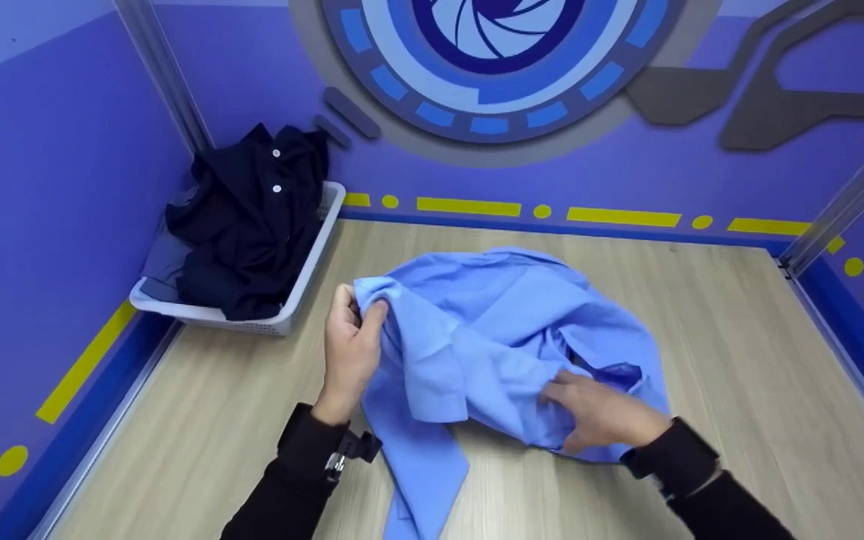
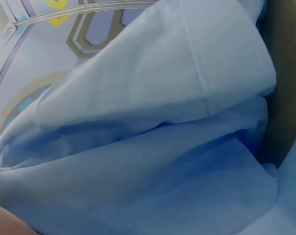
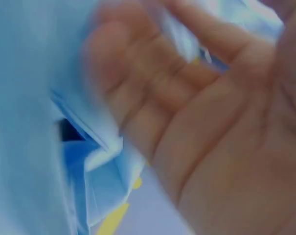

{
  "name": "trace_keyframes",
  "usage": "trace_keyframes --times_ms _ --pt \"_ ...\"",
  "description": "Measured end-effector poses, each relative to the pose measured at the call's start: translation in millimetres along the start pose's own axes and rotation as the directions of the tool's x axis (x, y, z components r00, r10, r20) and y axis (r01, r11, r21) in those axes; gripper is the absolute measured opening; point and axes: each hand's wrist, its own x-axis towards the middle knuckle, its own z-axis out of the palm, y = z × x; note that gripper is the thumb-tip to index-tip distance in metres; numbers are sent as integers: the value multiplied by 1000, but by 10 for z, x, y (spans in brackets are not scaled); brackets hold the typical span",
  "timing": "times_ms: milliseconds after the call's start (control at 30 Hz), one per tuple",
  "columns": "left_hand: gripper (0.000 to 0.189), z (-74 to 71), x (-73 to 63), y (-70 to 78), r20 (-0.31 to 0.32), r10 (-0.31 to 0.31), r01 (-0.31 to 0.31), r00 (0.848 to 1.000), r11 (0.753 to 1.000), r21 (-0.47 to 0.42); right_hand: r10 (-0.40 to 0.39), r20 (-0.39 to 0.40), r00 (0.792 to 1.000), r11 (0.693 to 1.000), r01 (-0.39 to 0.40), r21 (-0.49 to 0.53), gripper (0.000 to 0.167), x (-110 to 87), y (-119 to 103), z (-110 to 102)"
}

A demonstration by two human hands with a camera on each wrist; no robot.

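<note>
A light blue shirt (image 1: 492, 322) lies bunched on the wooden table, one strip of it trailing toward the front edge. My left hand (image 1: 353, 337) pinches the shirt's left end between thumb and fingers, holding that part raised. In the left wrist view, folds of the shirt (image 2: 138, 132) and a stitched hem fill most of the picture. My right hand (image 1: 601, 412) is at the shirt's lower right, its fingers touching or just over the cloth. The right wrist view shows the palm and loosely bent fingers of this hand (image 3: 187, 112), blurred, with no cloth visible between them.
At the back left stands a white plastic basket (image 1: 304, 289) with a dark navy garment (image 1: 244, 225) heaped in it, two white buttons showing. Blue-purple walls (image 1: 49, 187) border the wooden table (image 1: 762, 360) at the back and both sides.
</note>
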Motion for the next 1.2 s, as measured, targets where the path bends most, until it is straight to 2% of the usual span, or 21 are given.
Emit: trace_keyframes --times_ms 67,133,167,233,300,333,367,400,467,533,567,633,667,800,900,1000,1067,1133,1200 --pt "11 9 8 5 -3 7 -7 1000 1000 -5 49 -37 998 994 -53 -100 75 15 -11 162" --pt "11 10 10 8 2 9 -9 1000 1000 3 87 -122 989 983 -104 -149 82 39 15 304" --pt "11 8 10 7 6 9 -9 1000 1000 7 92 -168 981 979 -119 -162 78 55 39 359" --pt "10 1 8 1 10 5 -5 1000 1000 12 57 -274 960 974 -114 -197 52 91 92 432" --pt "9 -8 8 -2 10 4 -4 1000 1000 6 -24 -384 923 970 -72 -232 23 129 140 450" --pt "8 -14 10 -4 8 4 -4 1000 1000 -3 -48 -414 909 973 -52 -227 13 143 153 435" --pt "8 -20 12 -8 4 4 -4 1000 1000 -12 -62 -434 899 977 -34 -211 10 151 158 410" --pt "8 -24 17 -11 -1 5 -5 1000 1000 -20 -61 -437 897 981 -27 -192 11 151 157 380" --pt "8 -32 24 -16 -7 4 -4 1000 999 -34 -10 -397 918 988 -52 -145 20 129 141 327" --pt "8 -37 32 -23 -14 1 -2 1000 999 -44 88 -306 948 988 -122 -94 46 94 119 296" --pt "8 -38 33 -26 -16 0 -1 1000 999 -43 120 -271 955 985 -149 -88 62 78 118 300" --pt "9 -45 30 -31 -22 -2 2 1000 999 -37 155 -237 959 981 -178 -79 82 61 133 331" --pt "9 -49 27 -33 -25 -3 2 1000 999 -33 148 -243 959 984 -168 -64 85 63 149 350" --pt "9 -72 18 -44 -47 -2 1 999 1000 -19 80 -346 935 996 -89 -13 52 109 223 367" --pt "8 -88 22 -50 -56 -1 0 998 1000 -17 74 -380 922 997 -61 47 33 118 250 230" --pt "8 -109 41 -51 -70 -3 1 998 1000 -27 88 -353 931 988 -38 147 35 65 254 -17" --pt "7 -131 60 -46 -89 -7 5 996 1000 -29 73 -332 940 985 -15 173 41 8 237 -193" --pt "7 -159 85 -32 -111 -12 10 994 1000 -24 44 -334 942 990 5 142 47 -44 200 -351" --pt "7 -192 110 -7 -128 -15 12 992 1000 -23 12 -371 929 998 11 60 51 -81 147 -476"
